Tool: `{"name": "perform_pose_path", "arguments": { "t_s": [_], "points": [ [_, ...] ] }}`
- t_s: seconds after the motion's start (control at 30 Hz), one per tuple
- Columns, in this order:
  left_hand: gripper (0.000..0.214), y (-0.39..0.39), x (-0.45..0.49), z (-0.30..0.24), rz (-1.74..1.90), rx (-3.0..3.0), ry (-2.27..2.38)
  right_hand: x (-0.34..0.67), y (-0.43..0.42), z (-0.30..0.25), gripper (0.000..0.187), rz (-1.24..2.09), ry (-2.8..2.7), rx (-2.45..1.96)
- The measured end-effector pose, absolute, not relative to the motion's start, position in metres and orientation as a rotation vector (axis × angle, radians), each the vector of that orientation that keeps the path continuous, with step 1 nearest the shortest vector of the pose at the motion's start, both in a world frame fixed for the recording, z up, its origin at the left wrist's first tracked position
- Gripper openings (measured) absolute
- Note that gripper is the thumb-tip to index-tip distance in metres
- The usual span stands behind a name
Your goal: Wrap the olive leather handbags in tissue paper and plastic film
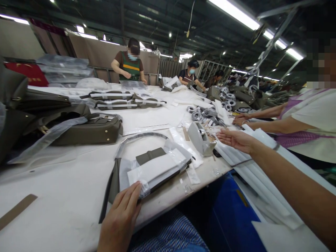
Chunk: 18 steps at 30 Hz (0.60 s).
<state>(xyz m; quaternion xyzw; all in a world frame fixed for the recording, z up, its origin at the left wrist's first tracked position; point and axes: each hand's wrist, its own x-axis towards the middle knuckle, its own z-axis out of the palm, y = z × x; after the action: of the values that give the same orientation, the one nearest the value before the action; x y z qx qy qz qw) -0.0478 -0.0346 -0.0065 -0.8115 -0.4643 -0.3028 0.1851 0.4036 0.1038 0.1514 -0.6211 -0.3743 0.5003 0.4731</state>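
Note:
An olive-grey handbag (115,182) lies on the white table in front of me. White foam sheet (154,168) and clear plastic cover its side, and its handle (141,135) is wrapped and arched away from me. My left hand (122,213) holds the bag's near corner, fingertips on the plastic and the thumb hidden. Beyond the bag's right end stands a pale tape dispenser (201,138). Just right of it, my right hand (235,139) is held out with its fingers stretched and nothing visible in them.
Olive bags (89,131) are piled at the left, and wrapped ones (118,99) lie further back. Grey coiled straps (210,113) sit near a co-worker's hands (243,119) at the right. White foam strips (257,168) and a blue bin (228,213) flank the table edge. More people work behind.

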Motion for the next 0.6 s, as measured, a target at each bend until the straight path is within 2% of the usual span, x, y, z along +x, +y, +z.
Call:
{"name": "perform_pose_path", "arguments": {
  "t_s": [0.1, 0.27, 0.47, 0.6],
  "points": [
    [0.038, -0.035, -0.048, -0.006, -0.867, -2.288, -1.294, 0.399, 0.064, 0.142, 0.011, 1.218, -0.851, -1.580],
    [0.038, -0.035, -0.047, -0.003, -0.876, -2.279, -1.299, 0.396, 0.028, 0.093, 0.003, 1.069, -0.846, -1.637],
    [0.038, -0.034, -0.049, -0.002, -0.877, -2.297, -1.333, 0.400, 0.038, 0.041, 0.025, 0.829, -0.976, -1.723],
    [0.036, -0.030, -0.054, -0.006, -0.897, -2.344, -1.352, 0.405, 0.052, 0.035, 0.027, 0.668, -1.073, -1.809]
  ]
}}
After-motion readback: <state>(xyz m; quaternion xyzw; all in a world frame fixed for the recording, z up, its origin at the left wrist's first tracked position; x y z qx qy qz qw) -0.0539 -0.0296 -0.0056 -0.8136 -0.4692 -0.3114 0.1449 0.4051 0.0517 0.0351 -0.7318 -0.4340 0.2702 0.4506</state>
